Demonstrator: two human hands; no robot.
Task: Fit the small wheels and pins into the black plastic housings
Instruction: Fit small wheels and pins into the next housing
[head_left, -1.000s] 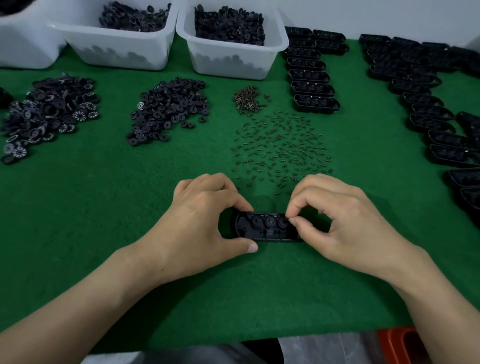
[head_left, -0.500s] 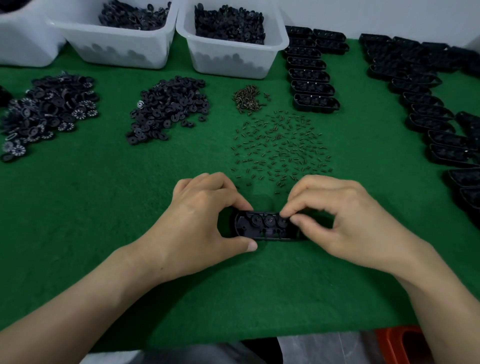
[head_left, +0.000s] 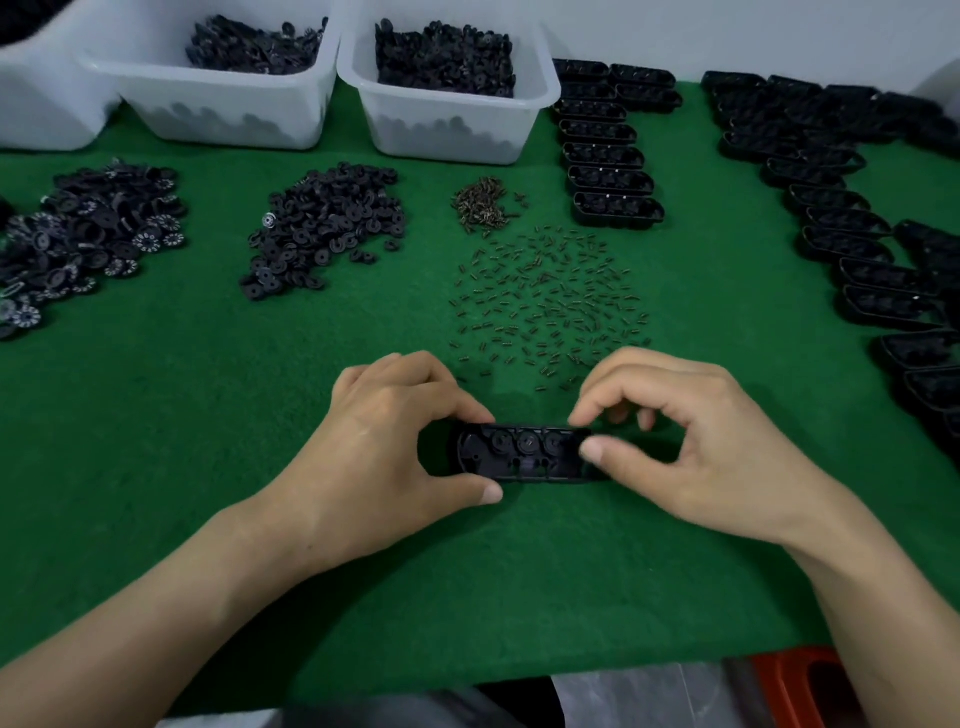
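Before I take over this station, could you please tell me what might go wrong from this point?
1. Loose pins lie scattered just behind the housing; either hand's knuckles could sweep some away.
2. The left hand pinches only the housing's left end, so pressing at the right end may tip it and unseat the wheels.
3. The right hand hides that end, so a crooked fit could go unseen.

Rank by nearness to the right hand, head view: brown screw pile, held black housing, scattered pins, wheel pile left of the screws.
1. Black housing, at the right hand.
2. Scattered pins, just beyond.
3. Brown screw pile, farther back.
4. Wheel pile, back left.
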